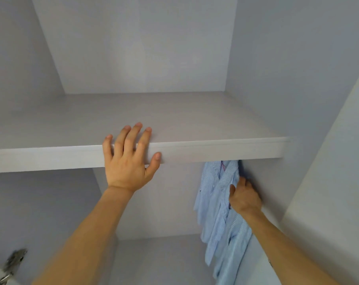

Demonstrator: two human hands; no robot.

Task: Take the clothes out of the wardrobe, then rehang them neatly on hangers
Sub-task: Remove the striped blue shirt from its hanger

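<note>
Left hand (129,161) spread flat on shelf (215,150); right hand (245,197) at hanging pale-blue striped shirt (214,204), grip unclear.

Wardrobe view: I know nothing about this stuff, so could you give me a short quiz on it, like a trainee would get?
1. True or false: the left hand lies flat on the front edge of the shelf.
2. Where does the blue striped shirt hang? A) above the shelf B) under the shelf, at the right C) under the shelf, at the far left
3. Fill in: the right hand touches the ____.
Key: 1 true; 2 B; 3 shirt.
</note>
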